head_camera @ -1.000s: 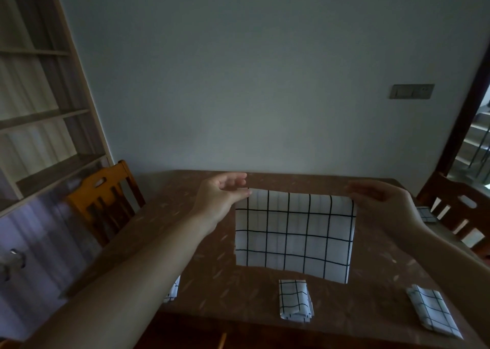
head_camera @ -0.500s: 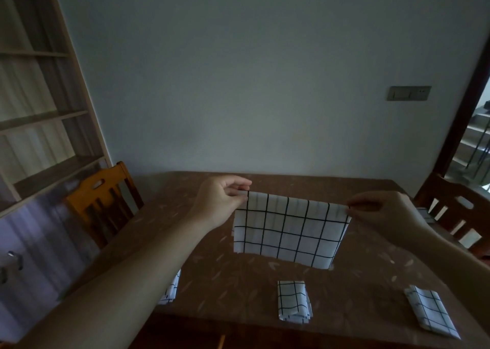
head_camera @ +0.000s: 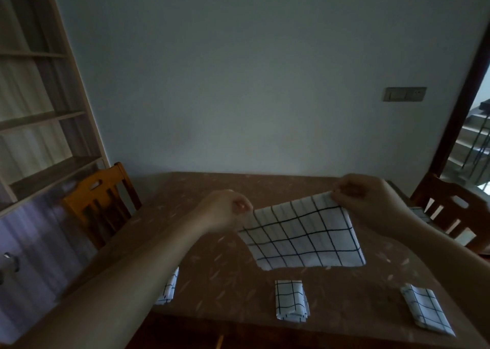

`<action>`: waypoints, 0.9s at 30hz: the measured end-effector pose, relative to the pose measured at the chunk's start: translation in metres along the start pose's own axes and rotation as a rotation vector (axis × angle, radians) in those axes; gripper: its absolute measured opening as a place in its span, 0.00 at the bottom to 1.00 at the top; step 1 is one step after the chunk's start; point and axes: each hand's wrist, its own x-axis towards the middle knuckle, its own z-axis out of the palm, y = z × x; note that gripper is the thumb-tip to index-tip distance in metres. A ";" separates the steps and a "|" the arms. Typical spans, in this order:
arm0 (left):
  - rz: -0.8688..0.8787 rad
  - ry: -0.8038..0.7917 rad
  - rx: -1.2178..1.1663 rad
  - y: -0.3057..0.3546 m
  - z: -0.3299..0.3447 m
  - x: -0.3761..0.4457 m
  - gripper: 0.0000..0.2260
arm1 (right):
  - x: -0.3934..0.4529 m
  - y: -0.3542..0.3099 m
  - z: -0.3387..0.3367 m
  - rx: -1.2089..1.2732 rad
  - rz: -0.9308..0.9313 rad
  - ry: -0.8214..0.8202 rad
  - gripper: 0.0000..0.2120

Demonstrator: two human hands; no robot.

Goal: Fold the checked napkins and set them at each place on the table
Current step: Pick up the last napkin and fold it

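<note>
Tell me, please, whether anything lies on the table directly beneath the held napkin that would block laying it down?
Nothing visible does: the held napkin hangs over bare table; three folded napkins lie nearer the front edge.

Brown speckled desk [head_camera: 212,242], three folded checked napkins along its near edge: one at left [head_camera: 167,290] partly hidden by a forearm, one in the middle [head_camera: 291,304], one at right [head_camera: 424,312], another folded napkin [head_camera: 420,213] at the far right edge
</note>
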 end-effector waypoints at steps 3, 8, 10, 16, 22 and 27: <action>0.099 -0.151 -0.108 0.031 0.012 0.003 0.21 | 0.009 -0.025 0.013 -0.018 -0.071 -0.086 0.06; 0.118 0.000 -0.488 0.056 0.024 0.009 0.05 | 0.011 -0.033 0.013 0.044 -0.074 -0.117 0.07; 0.055 0.034 -0.621 0.046 0.023 0.008 0.04 | 0.002 -0.020 0.004 0.051 -0.033 -0.155 0.10; -0.091 0.087 -0.979 0.029 0.019 0.004 0.03 | -0.016 0.011 -0.005 0.182 0.046 -0.038 0.10; -0.092 0.082 -1.120 0.030 0.021 0.005 0.05 | -0.015 0.007 -0.005 0.226 -0.015 0.081 0.02; -0.096 0.064 -1.194 0.028 0.019 0.003 0.09 | -0.012 0.000 -0.011 0.259 -0.005 0.105 0.09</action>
